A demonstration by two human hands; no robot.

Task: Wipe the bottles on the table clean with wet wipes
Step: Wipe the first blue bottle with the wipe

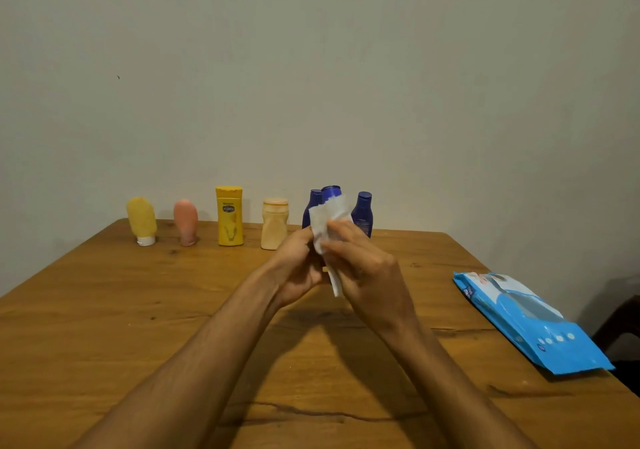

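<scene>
Wide wooden table (pixel 104 310), and the job looks to be mid-stream: one bottle is up in the hands and six more stand in a row on the far side of them. Off to the right of the right hand, well apart, lies the blue pack of wet wipes (pixel 530 324).

Now the hands. The left hand (pixel 298 268) is curled in from the left, and I judge it is gripping the lower body of the raised blue bottle (pixel 331 192), though only the cap shows. The right hand (pixel 367 272) has its fingers closed on the wet wipe (pixel 325 216), pressing it against the bottle's side.

Beyond the left hand stand a yellow bottle (pixel 229 216), a cream bottle (pixel 274 225), a yellow tube (pixel 141 220) and a pink tube (pixel 186 221). Just behind the hands are a second blue bottle (pixel 313 202) and a third blue bottle (pixel 362 211).

Which of those are already clean? Can't tell from here; no grime or shine shows. My read: one bottle is underway, and any of the row may be left.
</scene>
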